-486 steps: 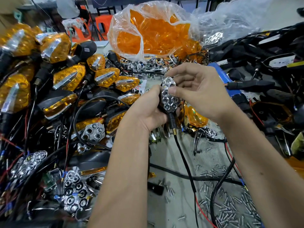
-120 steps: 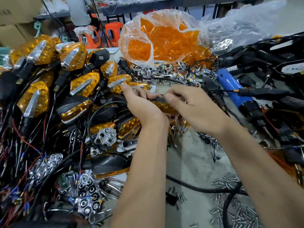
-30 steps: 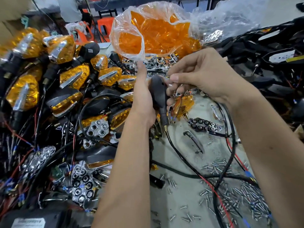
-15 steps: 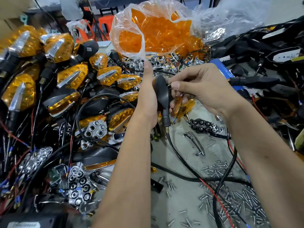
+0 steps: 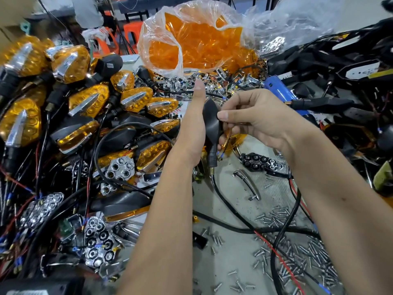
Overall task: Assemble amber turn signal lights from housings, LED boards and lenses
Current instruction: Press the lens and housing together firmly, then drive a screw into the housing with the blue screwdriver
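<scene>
The single head-worn wide-angle camera looked forward and steeply down from close above the cluttered workbench [image 5: 229,209], both forearms reaching in from the bottom edge, with orange stools [image 5: 129,31] visible beyond the far side.

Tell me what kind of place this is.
Probably a small workshop bench for hand assembly of turn signals: finished amber lights piled at left, a plastic bag of amber lenses behind, loose screws scattered on the table.

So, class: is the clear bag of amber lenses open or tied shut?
Open: the bag mouth gapes toward the camera, amber lenses visible inside.
</scene>
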Available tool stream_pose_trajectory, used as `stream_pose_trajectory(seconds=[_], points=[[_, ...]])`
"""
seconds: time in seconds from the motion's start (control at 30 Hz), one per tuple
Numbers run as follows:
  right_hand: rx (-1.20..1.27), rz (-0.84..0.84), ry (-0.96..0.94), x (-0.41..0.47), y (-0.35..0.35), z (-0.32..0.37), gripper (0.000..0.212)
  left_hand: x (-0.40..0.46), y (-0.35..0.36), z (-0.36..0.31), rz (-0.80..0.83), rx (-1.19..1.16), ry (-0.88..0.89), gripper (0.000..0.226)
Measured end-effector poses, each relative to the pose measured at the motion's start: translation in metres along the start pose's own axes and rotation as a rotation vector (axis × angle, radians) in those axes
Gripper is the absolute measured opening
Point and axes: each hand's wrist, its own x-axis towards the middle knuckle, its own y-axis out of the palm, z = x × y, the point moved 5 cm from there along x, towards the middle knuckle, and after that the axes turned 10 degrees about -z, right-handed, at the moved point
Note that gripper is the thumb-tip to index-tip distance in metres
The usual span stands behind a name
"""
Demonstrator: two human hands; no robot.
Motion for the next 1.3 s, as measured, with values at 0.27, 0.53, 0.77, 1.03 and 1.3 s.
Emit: stream_pose_trajectory(seconds=[0.27,0.53,0.77,1.03,1.3], points=[[-0.102,-0.364,-0.127,0.003,-0.036,0.013,0.026,-0.011,0.020,-0.006,0.194,-0.257,-0.093,0.081],[-1.378,-0.871,-0.161,-0.004,-0.097,0.025,0.037,-0.014,0.028,-0.008,0.342,-0.506,-0.179,0.078],[-1.635,-0.660,-0.048,0.000,-0.087,0.019,0.058,-0.013,0.023,0.000,0.300,-0.622,-0.337,0.035],[-1.314,-0.887,-0.056,-0.011,-0.111,0.033,0.031,-0.007,0.019,0.005,0.194,-0.653,-0.356,0.012],[-1.240,-0.706,-0.056,-0.021,-0.114,0.052,0.029,-0.007,0.015,0.006,0.187,-0.655,-0.358,0.016]])
